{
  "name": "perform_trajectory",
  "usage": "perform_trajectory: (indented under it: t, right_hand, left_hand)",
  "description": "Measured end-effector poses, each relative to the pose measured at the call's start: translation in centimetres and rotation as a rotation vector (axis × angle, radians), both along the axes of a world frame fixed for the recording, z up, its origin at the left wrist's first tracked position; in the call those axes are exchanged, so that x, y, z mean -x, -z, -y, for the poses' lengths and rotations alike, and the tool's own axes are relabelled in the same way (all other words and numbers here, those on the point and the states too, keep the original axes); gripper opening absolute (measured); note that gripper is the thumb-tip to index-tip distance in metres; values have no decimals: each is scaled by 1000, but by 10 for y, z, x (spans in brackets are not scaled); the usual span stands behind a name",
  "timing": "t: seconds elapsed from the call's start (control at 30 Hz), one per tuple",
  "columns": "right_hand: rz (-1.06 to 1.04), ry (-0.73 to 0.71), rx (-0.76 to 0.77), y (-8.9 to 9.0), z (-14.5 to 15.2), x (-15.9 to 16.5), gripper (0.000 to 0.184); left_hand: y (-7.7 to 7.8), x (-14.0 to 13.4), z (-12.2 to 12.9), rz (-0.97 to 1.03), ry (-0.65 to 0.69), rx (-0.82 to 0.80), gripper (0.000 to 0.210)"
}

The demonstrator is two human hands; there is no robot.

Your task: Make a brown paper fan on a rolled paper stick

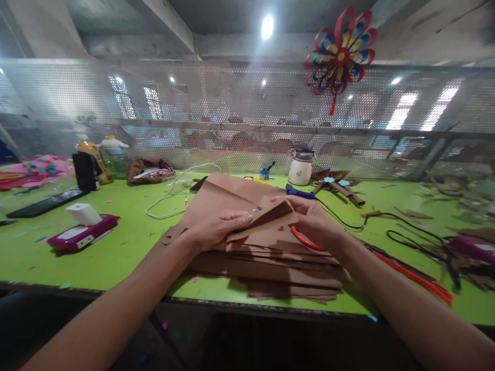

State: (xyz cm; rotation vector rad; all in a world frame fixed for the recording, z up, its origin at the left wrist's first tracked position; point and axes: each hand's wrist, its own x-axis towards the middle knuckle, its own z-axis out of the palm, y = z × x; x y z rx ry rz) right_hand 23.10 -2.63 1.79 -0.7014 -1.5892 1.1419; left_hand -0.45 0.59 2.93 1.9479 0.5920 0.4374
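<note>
Brown kraft paper, creased into a narrow folded piece (269, 220), is held above a layered stack of brown paper sheets (270, 265) at the middle of the green bench (129, 247). Both hands are clamped on it, well apart from each other: the left hand (221, 229) pinches the near-left end under its thumb, and the right hand (314, 219) grips the far-right end.

Uneven pressure from the two hands could set the crease crooked, and a hard tug might tear the paper. The sheets lie loosely layered, so a dragging wrist could skew them. A red curved handle (305, 240), its tool mostly hidden, sits just under the right hand and could snag a sheet.

Toward the person, the lowest sheets come near the bench's front edge, leaving little margin there. Rightward, the blue corded tool (299, 192), its black cord (362, 225) and a red-and-black tool (413, 277) crowd the elbow's path. Leftward, more green surface shows, up to the purple power strip (83, 234).
</note>
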Motion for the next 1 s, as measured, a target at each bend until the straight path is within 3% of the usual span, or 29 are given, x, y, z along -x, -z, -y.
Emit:
perform_trajectory:
  t: [0.07,0.13,0.27,0.37,0.43,0.57,0.63,0.7,0.8,0.9,1.0]
  right_hand:
    - [104,-164,-24,-3,8,7,46]
    - [145,-242,-37,-4,14,13,39]
    - [94,-201,0,1,15,15,19]
    - [98,-154,-4,5,13,16,15]
    - [104,-112,-30,5,12,16,19]
    - [181,-160,-14,3,10,15,30]
    - [362,-203,-12,2,9,13,30]
    - [603,-159,-70,1,8,12,28]
    - [840,-25,-202,4,6,14,26]
    - [900,47,-289,9,4,18,25]
    - [923,85,-353,16,0,21,25]
  left_hand:
    - [3,-3,4,46,112,155,37]
    - [7,-6,6,87,182,315,32]
    - [11,-8,10,83,316,539,21]
    - [14,-9,12,15,404,591,25]
    - [17,-10,11,-8,388,569,30]
    - [18,-9,-5,148,70,375,32]
    - [14,-6,-13,277,-141,223,32]
    - [9,-4,-18,329,-252,72,34]
    - [6,-6,-16,152,-213,-195,34]
    - [10,-12,-10,-65,-117,-450,28]
    - [16,-14,-7,-192,-95,-581,22]
